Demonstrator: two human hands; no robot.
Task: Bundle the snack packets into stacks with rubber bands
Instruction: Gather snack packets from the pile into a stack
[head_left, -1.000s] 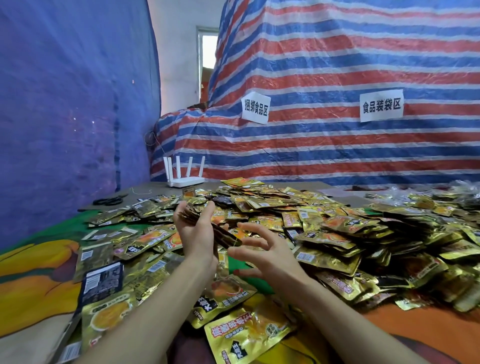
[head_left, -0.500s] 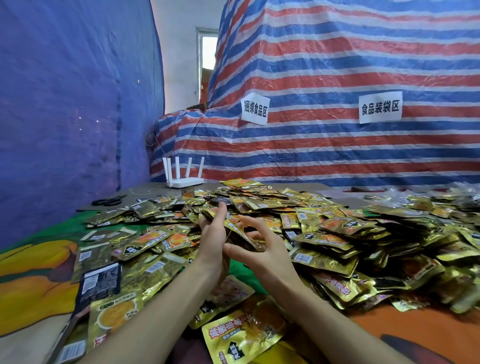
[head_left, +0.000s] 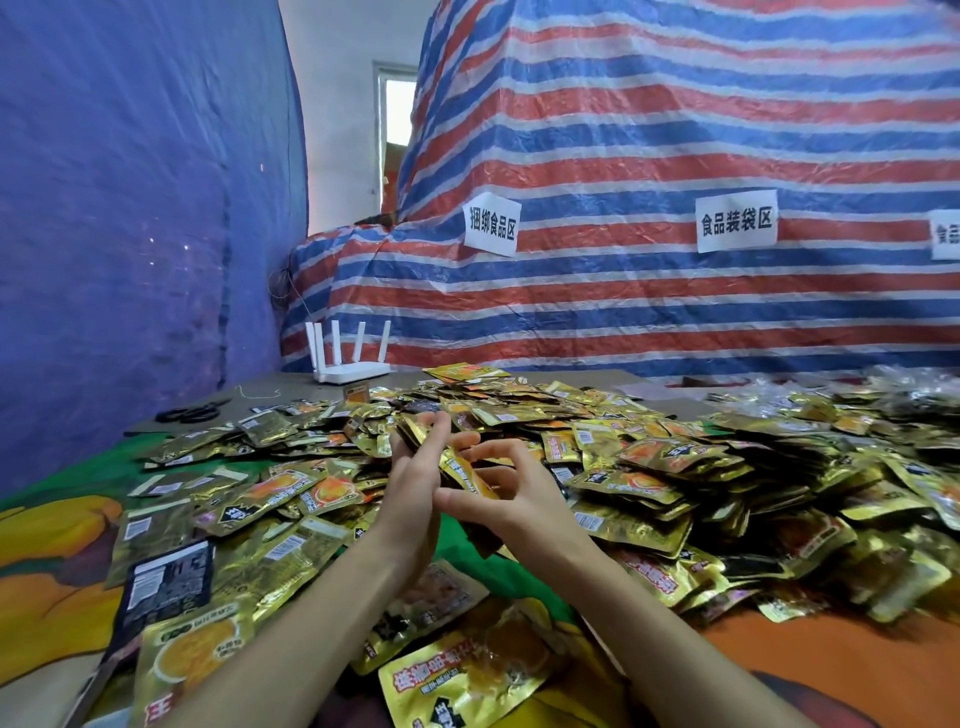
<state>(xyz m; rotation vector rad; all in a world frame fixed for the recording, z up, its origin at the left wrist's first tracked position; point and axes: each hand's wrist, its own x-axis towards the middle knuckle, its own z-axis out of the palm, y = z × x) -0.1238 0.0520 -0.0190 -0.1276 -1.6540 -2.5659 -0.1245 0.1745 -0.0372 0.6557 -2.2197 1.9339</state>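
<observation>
The left hand (head_left: 410, 501) and right hand (head_left: 522, 501) grip one small stack (head_left: 460, 467) over the huge loose pile of packets (head_left: 675, 467), with no rubber band that I can see, so nearly everything is left.

pretty soft, even daylight here, mostly from the blown-out window (head_left: 399, 111) in the upper middle. the gold packets (head_left: 649, 457) throw small glints and shadows stay faint. wide-angle bends the tarp (head_left: 675, 130) stripes near the edges, and the bottom corners look smeary.
</observation>
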